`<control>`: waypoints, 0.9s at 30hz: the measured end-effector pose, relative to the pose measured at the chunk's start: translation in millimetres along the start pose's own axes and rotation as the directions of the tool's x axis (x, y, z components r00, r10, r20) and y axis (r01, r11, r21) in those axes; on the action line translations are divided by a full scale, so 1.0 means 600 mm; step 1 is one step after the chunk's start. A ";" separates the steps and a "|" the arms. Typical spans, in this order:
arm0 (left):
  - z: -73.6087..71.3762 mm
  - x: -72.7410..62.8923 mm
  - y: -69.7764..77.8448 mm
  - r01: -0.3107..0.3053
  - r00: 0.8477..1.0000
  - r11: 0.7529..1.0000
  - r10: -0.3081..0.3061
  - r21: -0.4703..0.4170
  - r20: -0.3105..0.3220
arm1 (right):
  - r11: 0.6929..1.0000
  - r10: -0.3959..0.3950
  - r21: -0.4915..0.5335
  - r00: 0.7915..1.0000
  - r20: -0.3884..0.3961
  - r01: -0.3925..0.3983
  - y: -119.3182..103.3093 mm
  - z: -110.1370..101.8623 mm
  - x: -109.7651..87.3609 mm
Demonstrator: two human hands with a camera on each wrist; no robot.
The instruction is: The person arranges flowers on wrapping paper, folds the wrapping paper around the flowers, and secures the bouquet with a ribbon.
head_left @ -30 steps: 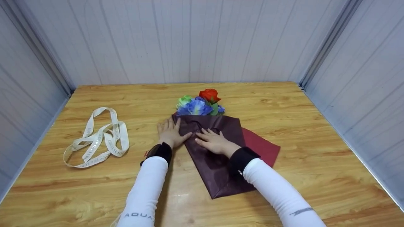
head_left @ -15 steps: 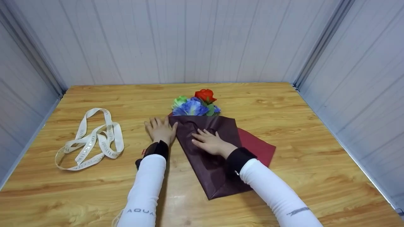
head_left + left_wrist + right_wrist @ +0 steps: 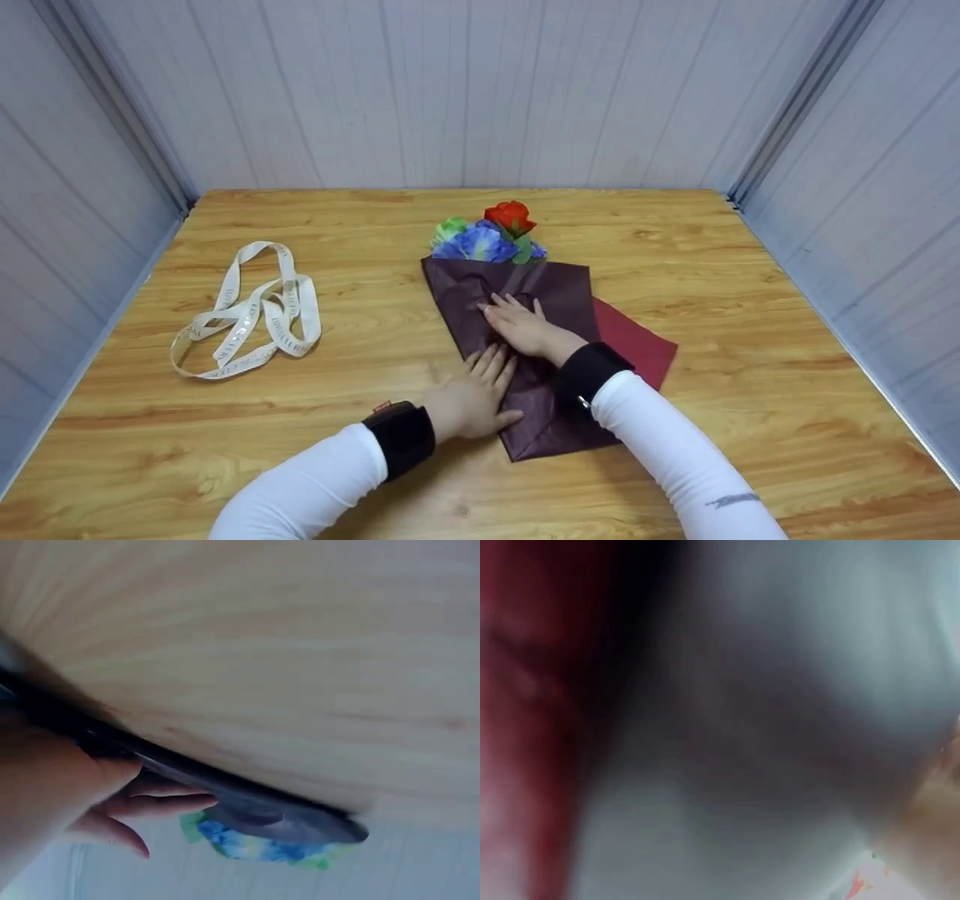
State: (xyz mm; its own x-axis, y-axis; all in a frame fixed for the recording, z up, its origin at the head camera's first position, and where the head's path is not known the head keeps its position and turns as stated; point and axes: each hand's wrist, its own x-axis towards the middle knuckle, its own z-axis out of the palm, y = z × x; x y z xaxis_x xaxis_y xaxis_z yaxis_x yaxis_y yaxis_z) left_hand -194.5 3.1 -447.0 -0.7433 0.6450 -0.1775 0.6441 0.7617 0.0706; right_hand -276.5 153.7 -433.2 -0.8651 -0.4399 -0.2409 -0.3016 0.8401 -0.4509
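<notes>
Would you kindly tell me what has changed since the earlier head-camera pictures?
The left hand has moved from the dark wrap's upper left edge back toward the person, to its lower left edge. No grasp or release is visible. The right hand stays on the wrap; the flowers, red sheet and ribbon lie as before.

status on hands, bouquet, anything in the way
Left hand and right hand touching dark wrapping paper. Flowers showing past its far edge. Lettered ribbon apart at left, not in the way.

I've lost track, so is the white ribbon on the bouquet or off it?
Off: the white ribbon lies loosely looped on the table, apart from the dark wrapper.
</notes>
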 end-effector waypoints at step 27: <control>0.000 -0.009 0.023 -0.131 0.983 0.987 0.116 0.098 0.140 | 0.955 0.217 -0.206 0.976 -0.002 -0.213 0.056 -0.028 0.036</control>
State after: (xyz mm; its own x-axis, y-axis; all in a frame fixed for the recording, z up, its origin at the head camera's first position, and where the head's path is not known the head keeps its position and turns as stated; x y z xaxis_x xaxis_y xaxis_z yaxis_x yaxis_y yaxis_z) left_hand -181.6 9.9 -445.3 -0.6307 0.7140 -0.3040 0.7503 0.6611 -0.0037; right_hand -312.1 177.7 -439.1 -0.9108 -0.2461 -0.3313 -0.1864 0.9615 -0.2018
